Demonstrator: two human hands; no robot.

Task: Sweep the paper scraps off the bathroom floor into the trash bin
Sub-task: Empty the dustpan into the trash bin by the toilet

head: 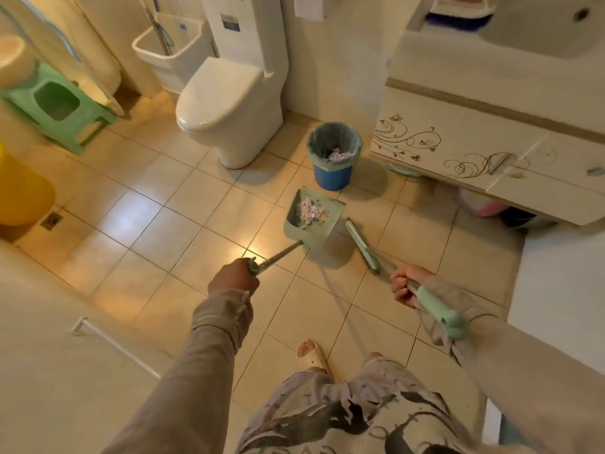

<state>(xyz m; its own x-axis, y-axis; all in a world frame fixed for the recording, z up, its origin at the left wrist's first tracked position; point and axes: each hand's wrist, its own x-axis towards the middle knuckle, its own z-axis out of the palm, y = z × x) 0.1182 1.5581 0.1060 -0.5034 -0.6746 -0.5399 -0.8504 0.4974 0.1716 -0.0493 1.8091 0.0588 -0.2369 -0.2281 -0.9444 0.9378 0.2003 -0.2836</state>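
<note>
now our left grip (233, 278) is curled round the long handle of the dustpan (330, 215), and our right grip (406, 285) is curled round the stick of the broom (361, 245). the paper scraps (309, 209) sit in a small heap in the dustpan, on the floor (183, 204) near the trash bin (333, 176). they look light and fluttery, so we think a slow, level lift by the handle is best.

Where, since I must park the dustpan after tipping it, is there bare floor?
Bare floor tiles spread left of the dustpan, between toilet and green stool. A smaller patch lies right of the broom. Crowded: the gap among trash bin, dustpan, broom and vanity cabinet.
</note>
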